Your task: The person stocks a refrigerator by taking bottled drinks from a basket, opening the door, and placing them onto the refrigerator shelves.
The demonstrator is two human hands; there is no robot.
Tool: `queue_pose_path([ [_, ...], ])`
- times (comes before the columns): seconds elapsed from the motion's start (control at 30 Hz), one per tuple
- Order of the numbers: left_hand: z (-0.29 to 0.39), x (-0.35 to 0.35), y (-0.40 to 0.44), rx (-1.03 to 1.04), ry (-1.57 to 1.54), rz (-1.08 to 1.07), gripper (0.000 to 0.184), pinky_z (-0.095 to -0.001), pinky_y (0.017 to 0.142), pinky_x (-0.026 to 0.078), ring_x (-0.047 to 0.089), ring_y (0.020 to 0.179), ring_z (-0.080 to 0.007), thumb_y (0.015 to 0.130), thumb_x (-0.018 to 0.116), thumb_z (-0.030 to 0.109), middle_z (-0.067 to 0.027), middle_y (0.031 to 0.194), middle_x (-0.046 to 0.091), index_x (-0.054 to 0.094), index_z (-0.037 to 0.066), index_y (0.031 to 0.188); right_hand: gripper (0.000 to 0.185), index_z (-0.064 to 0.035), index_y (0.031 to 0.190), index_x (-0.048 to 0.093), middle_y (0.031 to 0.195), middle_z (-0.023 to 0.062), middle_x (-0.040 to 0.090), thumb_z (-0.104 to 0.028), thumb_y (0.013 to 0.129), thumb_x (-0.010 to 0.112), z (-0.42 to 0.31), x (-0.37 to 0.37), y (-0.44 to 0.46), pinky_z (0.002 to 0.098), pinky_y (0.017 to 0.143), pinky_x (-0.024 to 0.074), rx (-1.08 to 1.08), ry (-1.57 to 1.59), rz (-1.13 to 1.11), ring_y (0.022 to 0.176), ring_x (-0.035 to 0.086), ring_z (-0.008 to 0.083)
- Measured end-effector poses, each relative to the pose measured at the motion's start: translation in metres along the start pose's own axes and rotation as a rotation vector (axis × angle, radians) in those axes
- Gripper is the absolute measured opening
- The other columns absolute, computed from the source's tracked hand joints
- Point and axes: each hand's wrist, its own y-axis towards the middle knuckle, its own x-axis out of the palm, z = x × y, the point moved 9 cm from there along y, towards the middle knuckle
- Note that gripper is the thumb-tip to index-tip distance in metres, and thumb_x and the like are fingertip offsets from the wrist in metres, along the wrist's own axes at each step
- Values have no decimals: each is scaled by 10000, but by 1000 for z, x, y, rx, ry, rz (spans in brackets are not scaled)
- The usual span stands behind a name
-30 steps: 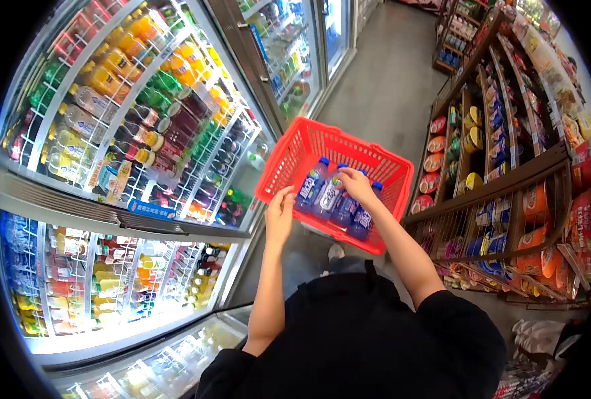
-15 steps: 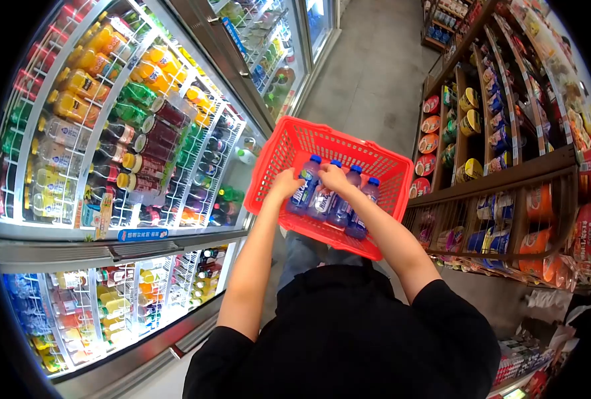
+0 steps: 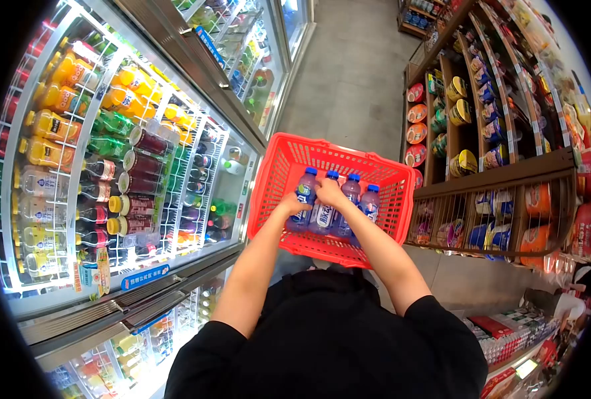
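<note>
Several purple drink bottles with blue caps lie side by side in a red plastic shopping basket, caps toward its far side. My left hand is closed on the side of the leftmost drink bottle, below its green-marked label. My right hand reaches over from the right, its fingers closed at the upper part of the second drink bottle. That hand and forearm partly cover the third drink bottle and the rightmost drink bottle.
A lit drinks cooler with racks of bottles stands close on the left, its frame near the basket. Shelves with cup noodles and packets run along the right. Grey floor stretches ahead between them.
My left hand has moved right and down onto the leftmost bottle. My right hand stays by the second bottle. The basket sits slightly lower in view, and the cooler and shelves have shifted left.
</note>
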Motion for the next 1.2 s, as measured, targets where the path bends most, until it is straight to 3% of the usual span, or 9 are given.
queue_pose_path([
  [0.1, 24, -2, -26, -43, -117, -87, 510, -364, 814, 554, 708, 912, -233, 686, 861, 183, -156, 1015, 724, 687, 25, 1139, 372, 31, 1262, 587, 750, 176, 711, -125, 934, 504, -4, -3, -9, 356, 520, 550, 14, 103, -36, 572, 695, 222],
  [0.23, 41, -30, -56, -120, 133, 151, 435, -362, 798, 554, 709, 900, -229, 692, 845, 197, -137, 990, 728, 711, 34, 1073, 387, 17, 1274, 585, 906, 112, 712, -201, 957, 544, -6, 7, -25, 304, 571, 543, -3, 210, -210, 693, 682, 172],
  [0.37, 60, -39, -80, -20, 7, 150, 577, -397, 875, 539, 692, 1024, -293, 640, 851, 401, -180, 1081, 717, 724, 39, 1071, 496, 38, 1261, 587, 1021, 125, 689, -367, 974, 593, -9, -6, -45, 294, 696, 547, -98, 170, -6, 851, 659, 162],
  [0.5, 120, -67, -145, 103, -28, 366, 735, -439, 884, 527, 681, 1036, -364, 640, 821, 510, -254, 1056, 701, 658, 31, 1173, 574, -77, 1384, 511, 1206, 55, 603, -483, 981, 559, -40, -8, -89, 342, 779, 517, 103, 591, -256, 997, 585, 166],
  [0.6, 143, -70, -192, 185, -94, 449, 782, -442, 897, 516, 660, 1062, -378, 654, 813, 529, -266, 1099, 676, 626, 20, 1217, 560, -82, 1386, 489, 1186, 34, 594, -464, 984, 562, -82, -31, -122, 312, 786, 472, 4, 674, -235, 1008, 564, 143],
  [0.7, 158, -78, -249, 164, -50, 643, 835, -439, 918, 500, 629, 1085, -378, 678, 815, 517, -253, 1144, 632, 577, -9, 1281, 521, -71, 1355, 491, 1179, 19, 589, -426, 983, 580, -116, -34, -145, 301, 798, 460, -100, 674, -306, 1028, 552, 118],
  [0.8, 166, -84, -297, 418, -120, 807, 887, -409, 913, 495, 602, 1077, -337, 720, 829, 445, -213, 1148, 578, 485, -14, 1397, 507, -42, 1355, 483, 1194, 47, 595, -321, 963, 643, -157, -38, -171, 306, 860, 486, -282, 781, -306, 1069, 568, 129],
  [0.93, 161, -92, -345, 544, -347, 721, 830, -339, 895, 493, 590, 1030, -216, 773, 833, 302, -149, 1128, 543, 449, -16, 1438, 523, 6, 1371, 472, 1206, 91, 614, -261, 961, 656, -197, -40, -197, 313, 964, 472, -432, 717, -274, 1081, 583, 151],
  [1.2, 93, -117, -446, 647, -514, 878, 663, -346, 969, 463, 566, 1149, -208, 899, 714, 167, -144, 1317, 571, 427, 99, 1493, 596, -5, 1319, 499, 1182, 92, 629, -242, 855, 788, -274, 44, -229, 327, 949, 485, -515, 751, -365, 1069, 609, 172],
])
